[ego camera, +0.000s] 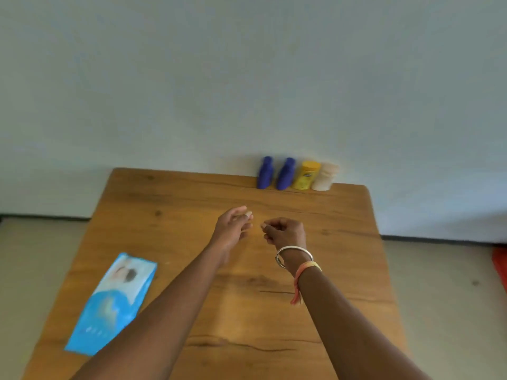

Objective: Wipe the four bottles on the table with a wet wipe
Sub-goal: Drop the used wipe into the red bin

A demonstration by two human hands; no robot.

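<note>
Several bottles stand in a row at the table's far edge against the wall: a blue bottle (265, 172), a second blue bottle (285, 174), a yellow bottle (306, 175) and a pale beige bottle (325, 176). A blue and white pack of wet wipes (112, 304) lies flat near the table's left edge. My left hand (233, 229) hovers over the middle of the table, fingers loosely apart, holding nothing. My right hand (284, 231) is close beside it, fingers curled shut, with nothing visible in it. Both hands are well short of the bottles.
The wooden table (192, 193) stands against a pale wall. Light floor shows on both sides. An orange-red object (500, 267) sits at the right frame edge on the floor. My right wrist wears a metal bangle and a thread band.
</note>
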